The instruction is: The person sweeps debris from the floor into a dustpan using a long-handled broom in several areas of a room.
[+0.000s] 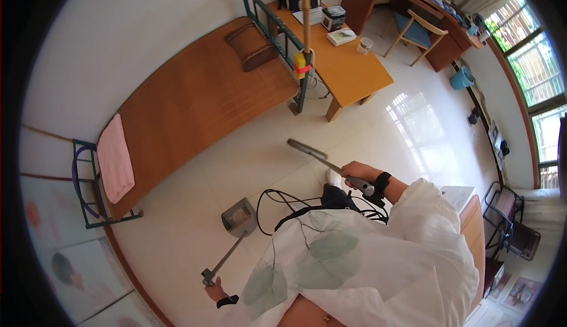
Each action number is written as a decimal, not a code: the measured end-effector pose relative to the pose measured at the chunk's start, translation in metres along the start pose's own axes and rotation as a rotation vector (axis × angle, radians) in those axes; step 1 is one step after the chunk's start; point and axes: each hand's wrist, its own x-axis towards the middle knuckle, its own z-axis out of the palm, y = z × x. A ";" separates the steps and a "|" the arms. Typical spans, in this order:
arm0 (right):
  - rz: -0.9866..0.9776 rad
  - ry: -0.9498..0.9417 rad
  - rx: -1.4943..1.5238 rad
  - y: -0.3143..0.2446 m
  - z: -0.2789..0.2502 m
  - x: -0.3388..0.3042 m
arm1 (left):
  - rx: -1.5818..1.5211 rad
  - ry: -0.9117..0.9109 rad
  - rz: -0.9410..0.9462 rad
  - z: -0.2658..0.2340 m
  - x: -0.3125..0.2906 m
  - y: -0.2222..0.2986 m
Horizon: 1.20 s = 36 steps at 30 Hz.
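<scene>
We look down on our own two hands, each with a cleaning tool. Our left hand (214,290) is clenched around the top of a long metal handle at the lower left of the view. That handle slants up and to the right from the hand to the dustpan (239,218), whose grey pan sits on the pale tiled floor (366,132), well out in front of the left hand and just left of our body. Something brownish lies inside the pan; we cannot tell what it is.

Our right hand (356,174) is closed around the grip of a broom (313,152). The stick runs up and to the left from the hand, and its flat dark head hangs out ahead over the tiles, apart from the dustpan and farther from us than the pan. Whether the head touches the floor, we cannot tell. A black band circles the right wrist, and another dark band shows at the left wrist.

A black cable (277,200) loops across the floor between the two tools, near our white sleeve.

Beyond lies a bed (195,108) with a bare wooden base, a pink towel (115,158) at its near end and a brown pillow (251,46) at the far end. A wooden table (348,70) stands beside it, with a chair (416,31) behind.
</scene>
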 end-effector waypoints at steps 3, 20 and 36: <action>0.262 0.209 0.624 0.020 -0.028 -0.020 | 0.258 0.063 -0.214 -0.016 0.002 0.052; 0.151 0.001 1.609 0.037 -0.262 0.066 | 0.053 -0.114 0.243 0.074 -0.102 0.376; -0.029 0.058 0.952 -0.034 -0.370 0.182 | -0.264 -0.385 0.367 0.095 -0.049 0.524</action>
